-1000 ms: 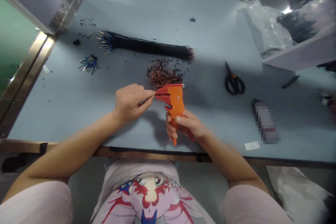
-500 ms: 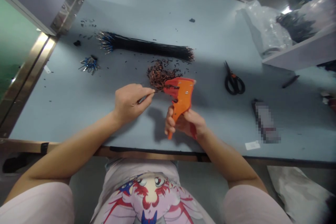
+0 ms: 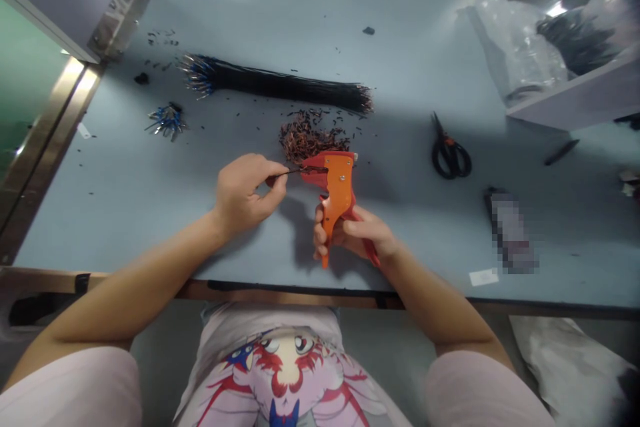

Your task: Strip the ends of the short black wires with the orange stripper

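Between thumb and forefinger, my left hand (image 3: 249, 197) pinches a thin dark wire (image 3: 295, 171). The wire's end reaches into the jaws of an orange and red wire stripper (image 3: 340, 177). My right hand (image 3: 355, 232) is wrapped round the stripper's handles, its jaws pointing left. Just behind the jaws lies a heap of copper-coloured and black scraps (image 3: 306, 137). Farther back rests a long bundle of black wires (image 3: 285, 87), with blue and metal ends at the left and bare copper ends at the right.
A small pile of blue-ended pieces (image 3: 169, 120) lies at the left. To the right are black scissors (image 3: 450, 155), a blurred-out dark object (image 3: 513, 230), a white label (image 3: 484, 277) and a dark pen-like item (image 3: 561, 152). Clear plastic bags (image 3: 530, 47) sit at the back right behind a panel.
The wire stripper has shifted left toward my left hand and turned more upright, and the wire's end is now between its jaws. My left hand has hardly moved.
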The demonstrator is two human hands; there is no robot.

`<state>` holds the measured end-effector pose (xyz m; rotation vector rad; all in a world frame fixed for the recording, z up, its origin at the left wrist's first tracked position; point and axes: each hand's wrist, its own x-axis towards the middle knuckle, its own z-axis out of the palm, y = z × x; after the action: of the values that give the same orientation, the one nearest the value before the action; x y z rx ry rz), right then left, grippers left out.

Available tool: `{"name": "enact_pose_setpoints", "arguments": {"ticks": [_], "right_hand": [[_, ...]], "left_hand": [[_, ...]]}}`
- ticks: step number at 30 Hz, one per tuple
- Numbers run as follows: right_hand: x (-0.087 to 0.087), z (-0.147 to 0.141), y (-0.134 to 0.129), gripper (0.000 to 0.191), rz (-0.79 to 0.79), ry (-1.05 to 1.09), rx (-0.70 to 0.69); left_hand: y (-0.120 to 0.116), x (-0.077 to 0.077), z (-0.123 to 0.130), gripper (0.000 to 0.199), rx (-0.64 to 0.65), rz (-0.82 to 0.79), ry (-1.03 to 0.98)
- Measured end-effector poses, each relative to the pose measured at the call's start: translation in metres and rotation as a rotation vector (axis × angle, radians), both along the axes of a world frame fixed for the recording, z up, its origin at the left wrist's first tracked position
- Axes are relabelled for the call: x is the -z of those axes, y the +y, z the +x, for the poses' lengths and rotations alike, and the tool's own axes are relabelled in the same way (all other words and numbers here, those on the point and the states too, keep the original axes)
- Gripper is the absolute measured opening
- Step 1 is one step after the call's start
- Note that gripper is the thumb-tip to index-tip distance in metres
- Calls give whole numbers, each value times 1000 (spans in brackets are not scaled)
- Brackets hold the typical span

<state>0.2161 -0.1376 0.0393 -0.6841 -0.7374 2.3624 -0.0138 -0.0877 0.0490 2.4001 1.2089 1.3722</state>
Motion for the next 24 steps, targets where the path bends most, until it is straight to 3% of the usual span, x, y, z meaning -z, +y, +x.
{"name": "enact_pose_setpoints", "arguments": {"ticks": [24], "right_hand": [[-2, -3, -7, 35, 77, -96, -36]], "left_hand": [[-3, 2, 2, 12, 44, -9, 97]]}}
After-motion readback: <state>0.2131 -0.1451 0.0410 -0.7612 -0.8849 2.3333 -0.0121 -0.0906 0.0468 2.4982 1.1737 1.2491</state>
